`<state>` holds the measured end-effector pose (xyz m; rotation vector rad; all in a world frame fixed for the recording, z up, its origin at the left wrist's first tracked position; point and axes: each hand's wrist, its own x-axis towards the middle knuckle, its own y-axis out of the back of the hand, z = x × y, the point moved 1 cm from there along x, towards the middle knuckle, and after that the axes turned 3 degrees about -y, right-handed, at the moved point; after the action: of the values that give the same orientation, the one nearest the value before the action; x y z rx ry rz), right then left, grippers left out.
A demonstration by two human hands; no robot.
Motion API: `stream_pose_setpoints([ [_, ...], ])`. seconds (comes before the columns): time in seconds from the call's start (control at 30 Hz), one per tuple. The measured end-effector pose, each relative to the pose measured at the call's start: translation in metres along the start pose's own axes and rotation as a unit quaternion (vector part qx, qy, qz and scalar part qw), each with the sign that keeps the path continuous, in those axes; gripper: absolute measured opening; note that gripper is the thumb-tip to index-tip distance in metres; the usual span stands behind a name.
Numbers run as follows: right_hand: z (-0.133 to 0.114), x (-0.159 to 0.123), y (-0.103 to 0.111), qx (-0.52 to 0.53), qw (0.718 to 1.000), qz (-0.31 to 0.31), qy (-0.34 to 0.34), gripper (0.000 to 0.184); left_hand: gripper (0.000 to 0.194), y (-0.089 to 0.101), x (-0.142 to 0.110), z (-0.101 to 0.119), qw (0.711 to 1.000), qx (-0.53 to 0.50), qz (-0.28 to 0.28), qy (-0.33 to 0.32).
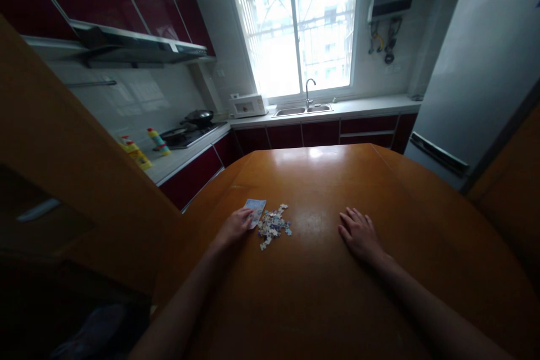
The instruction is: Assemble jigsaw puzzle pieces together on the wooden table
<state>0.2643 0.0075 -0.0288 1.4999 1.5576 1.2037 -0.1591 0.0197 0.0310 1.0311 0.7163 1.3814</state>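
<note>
A small bluish printed card (257,206) lies at a slant on the wooden table, left of the middle. The fingers of my left hand (235,228) are closed on its near left edge and cover part of it. Right beside the card is a loose heap of jigsaw puzzle pieces (273,225), white and blue, with a few strays around its edges. Farther right, my right hand (360,234) rests palm down on the tabletop, fingers stretched out and holding nothing. A stretch of bare wood separates it from the pieces.
The brown table (320,287) has a rounded outline. Beyond it runs a counter with a sink (291,112), a microwave (248,106) and a stove (196,134) with pans. Bottles (159,142) stand at the left; a refrigerator (476,67) stands at the right.
</note>
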Motion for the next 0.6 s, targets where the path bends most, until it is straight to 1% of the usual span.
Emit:
stream_pose_setpoints([
  [0.03,0.0,0.0,0.0,-0.001,1.0,0.002,0.0,0.052,0.041,0.0,-0.008,-0.009,1.0,-0.002,-0.026,-0.011],
  [0.07,-0.001,0.0,-0.001,-0.002,1.0,0.005,0.0,0.051,0.05,0.0,-0.015,-0.016,0.998,0.002,-0.06,-0.036],
  [0.1,-0.001,-0.001,-0.001,-0.002,1.0,0.008,-0.001,0.051,0.058,0.0,-0.021,-0.021,0.995,0.011,-0.081,-0.052],
  [0.17,-0.001,-0.001,-0.002,-0.002,1.0,0.016,-0.002,0.05,0.061,0.001,-0.03,-0.024,0.995,0.03,-0.077,-0.057],
  [0.23,0.0,-0.002,-0.002,0.001,1.0,0.027,0.002,0.049,0.055,0.003,-0.036,-0.022,0.995,0.048,-0.066,-0.058],
  [0.3,0.0,-0.002,-0.001,0.012,0.999,0.043,0.012,0.046,0.04,0.004,-0.038,-0.015,0.995,0.061,-0.05,-0.059],
  [0.33,0.0,-0.002,0.0,0.023,0.998,0.055,0.019,0.044,0.034,0.005,-0.039,-0.011,0.995,0.066,-0.038,-0.058],
  [0.4,-0.004,-0.002,0.003,0.06,0.994,0.084,0.037,0.039,0.034,0.005,-0.04,-0.001,0.995,0.082,0.0,-0.057],
  [0.43,-0.007,-0.002,0.004,0.085,0.99,0.098,0.048,0.036,0.033,0.004,-0.04,0.006,0.993,0.094,0.034,-0.055],
  [0.5,-0.016,-0.004,0.006,0.148,0.98,0.115,0.072,0.032,0.03,0.002,-0.04,0.025,0.983,0.124,0.123,-0.054],
  [0.53,-0.022,-0.005,0.007,0.187,0.972,0.113,0.08,0.031,0.028,-0.001,-0.04,0.037,0.976,0.129,0.16,-0.07],
  [0.6,-0.034,-0.008,0.005,0.276,0.954,0.084,0.079,0.031,0.026,-0.012,-0.04,0.069,0.963,0.12,0.191,-0.143],
])
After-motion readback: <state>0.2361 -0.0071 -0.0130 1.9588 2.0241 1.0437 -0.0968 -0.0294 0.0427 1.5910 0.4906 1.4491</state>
